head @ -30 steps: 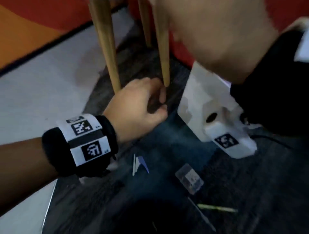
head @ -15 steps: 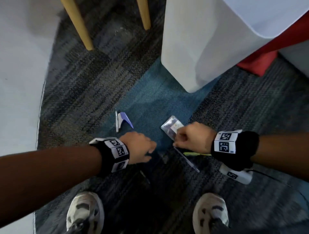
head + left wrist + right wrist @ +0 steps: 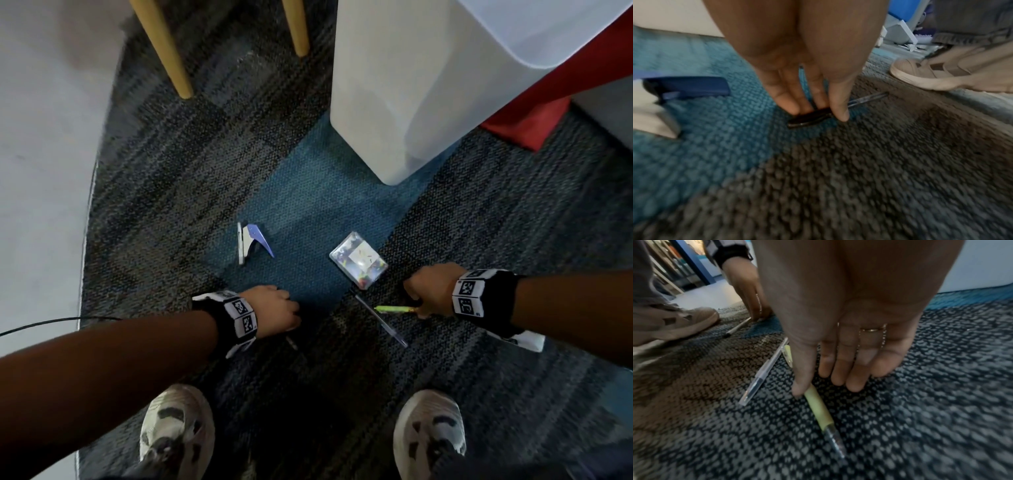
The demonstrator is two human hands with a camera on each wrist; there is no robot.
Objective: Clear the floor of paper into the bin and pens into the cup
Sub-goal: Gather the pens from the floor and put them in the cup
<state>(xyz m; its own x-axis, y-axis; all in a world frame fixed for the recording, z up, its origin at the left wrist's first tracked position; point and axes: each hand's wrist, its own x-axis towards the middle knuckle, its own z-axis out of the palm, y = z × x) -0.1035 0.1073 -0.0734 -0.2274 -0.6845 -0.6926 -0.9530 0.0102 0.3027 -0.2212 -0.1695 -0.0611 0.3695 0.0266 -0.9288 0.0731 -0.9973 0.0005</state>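
Note:
A black pen point(image 3: 809, 119) lies on the carpet, and my left hand point(image 3: 818, 113) pinches it between thumb and fingers; in the head view the left hand point(image 3: 277, 308) hides all but the pen's tip point(image 3: 291, 342). A yellow-green pen point(image 3: 818, 407) lies under my right hand point(image 3: 818, 386). The thumb touches it, and the straight fingers point(image 3: 840, 378) hang just beside it. In the head view the green pen point(image 3: 394, 309) pokes out left of the right hand point(image 3: 424, 291). A clear pen point(image 3: 380, 317) crosses it. The white bin point(image 3: 411, 85) stands ahead.
A blue stapler point(image 3: 251, 241) and a clear plastic box point(image 3: 358, 260) lie on the blue carpet patch. Two wooden chair legs point(image 3: 164, 51) stand at the far left. My shoes point(image 3: 174, 435) are near the bottom edge. A red block point(image 3: 527, 120) sits right of the bin.
The view swung down from the chair legs to the floor. My right hand moved from the clear box to the green pen. My left hand settled onto the black pen.

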